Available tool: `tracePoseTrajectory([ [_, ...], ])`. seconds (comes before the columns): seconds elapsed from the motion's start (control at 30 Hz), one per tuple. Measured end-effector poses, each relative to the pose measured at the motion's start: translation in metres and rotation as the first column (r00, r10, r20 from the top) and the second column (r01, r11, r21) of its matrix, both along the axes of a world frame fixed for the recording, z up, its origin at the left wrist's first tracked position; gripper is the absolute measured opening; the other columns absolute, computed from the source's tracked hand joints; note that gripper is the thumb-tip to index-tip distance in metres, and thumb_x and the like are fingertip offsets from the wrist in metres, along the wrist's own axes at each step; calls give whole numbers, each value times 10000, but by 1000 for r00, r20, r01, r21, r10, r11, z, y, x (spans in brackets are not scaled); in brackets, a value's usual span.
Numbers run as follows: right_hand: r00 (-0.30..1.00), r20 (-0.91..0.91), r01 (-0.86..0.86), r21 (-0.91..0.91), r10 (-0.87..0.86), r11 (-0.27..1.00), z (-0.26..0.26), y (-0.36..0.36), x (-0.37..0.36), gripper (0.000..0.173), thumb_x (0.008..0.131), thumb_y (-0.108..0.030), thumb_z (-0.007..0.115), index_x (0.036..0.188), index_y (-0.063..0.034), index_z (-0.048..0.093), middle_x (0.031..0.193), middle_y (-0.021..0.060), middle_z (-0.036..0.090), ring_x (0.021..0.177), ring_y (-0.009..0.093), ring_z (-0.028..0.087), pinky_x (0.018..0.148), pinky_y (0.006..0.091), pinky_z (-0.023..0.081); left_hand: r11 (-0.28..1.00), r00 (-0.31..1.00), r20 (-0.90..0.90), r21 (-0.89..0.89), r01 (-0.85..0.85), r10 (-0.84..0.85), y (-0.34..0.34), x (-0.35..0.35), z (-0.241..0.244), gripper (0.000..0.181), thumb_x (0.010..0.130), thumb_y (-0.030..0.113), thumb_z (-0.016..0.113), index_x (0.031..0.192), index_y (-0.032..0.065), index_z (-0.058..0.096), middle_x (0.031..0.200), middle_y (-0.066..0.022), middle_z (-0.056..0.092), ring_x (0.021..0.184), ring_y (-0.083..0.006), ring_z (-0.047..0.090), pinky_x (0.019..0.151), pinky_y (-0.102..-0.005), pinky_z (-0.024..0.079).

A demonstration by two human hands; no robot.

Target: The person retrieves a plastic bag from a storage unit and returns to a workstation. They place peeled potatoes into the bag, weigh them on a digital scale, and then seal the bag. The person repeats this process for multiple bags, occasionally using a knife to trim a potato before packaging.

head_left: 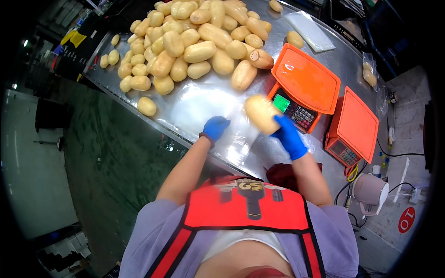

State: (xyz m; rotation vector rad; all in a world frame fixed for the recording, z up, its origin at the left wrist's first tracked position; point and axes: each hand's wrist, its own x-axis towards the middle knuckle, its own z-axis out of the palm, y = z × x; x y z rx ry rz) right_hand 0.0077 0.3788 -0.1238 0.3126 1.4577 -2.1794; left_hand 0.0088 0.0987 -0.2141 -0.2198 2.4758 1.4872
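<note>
My right hand (289,135), in a blue glove, grips the lower right end of a pale, peeled lotus root segment (262,114), just left of the orange digital scale (306,78) with its green lit display. In a matching glove, my left hand (216,128) is closed over clear plastic bags (231,139) on the steel table; whether its fingers pinch the film cannot be told. Beyond my hands rises a large pile of lotus root segments (200,51). One single segment (146,106) lies by the table's near left edge.
A second orange scale (359,121) stands at the right, near cables and a pinkish mug (369,193). A stack of clear bags (310,31) lies at the table's far side. A bagged segment (369,74) rests at the far right. The metal table edge (167,130) runs diagonally before me.
</note>
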Motion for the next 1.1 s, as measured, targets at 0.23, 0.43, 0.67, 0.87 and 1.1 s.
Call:
tracePoseTrajectory([
  [0.23, 981, -189, 26, 285, 30, 958, -60, -58, 48, 642, 835, -352, 659, 1350, -46, 426, 1153, 118, 592, 1034, 237, 580, 849, 330, 485, 1000, 964, -264, 6, -1, 2, -5, -10, 12, 205, 819, 188, 653, 925, 14, 640, 963, -122, 639, 863, -250, 600, 789, -330, 468],
  [0.43, 937, -206, -179, 405, 281, 896, -37, -57, 40, 689, 836, -356, 658, 1360, 8, 396, 1163, 166, 583, 997, 256, 599, 848, 330, 488, 968, 825, -507, -170, 186, -248, -5, 4, 28, 111, 803, 147, 634, 839, 44, 619, 1130, -113, 599, 1081, -307, 505, 939, -381, 383],
  [0.67, 840, -403, -79, 572, 363, 817, -34, -67, 52, 716, 792, -385, 688, 1355, -38, 411, 1179, 168, 586, 983, 219, 609, 797, 320, 502, 907, 682, -612, -370, 198, -399, 24, 6, 75, 62, 770, 109, 641, 807, 66, 616, 1136, -123, 591, 1101, -339, 490, 990, -465, 333],
  [0.87, 991, 137, 44, -251, -10, 967, -83, -68, 39, 516, 913, -335, 552, 1341, -78, 421, 1248, 117, 545, 1091, 258, 566, 908, 375, 475, 949, 690, -652, -225, 219, -314, 27, 26, 53, 262, 820, 124, 575, 1071, 53, 587, 1194, -129, 555, 1130, -323, 492, 1015, -452, 302],
  [1.1, 895, -333, -183, 334, 297, 925, -109, -105, 35, 381, 947, -316, 501, 1207, -39, 508, 1148, 128, 563, 1048, 211, 565, 889, 347, 478, 927, 689, -620, -274, 257, -375, 43, 31, 76, 94, 791, 155, 603, 821, 68, 587, 1145, -67, 583, 1142, -295, 488, 1069, -493, 238],
])
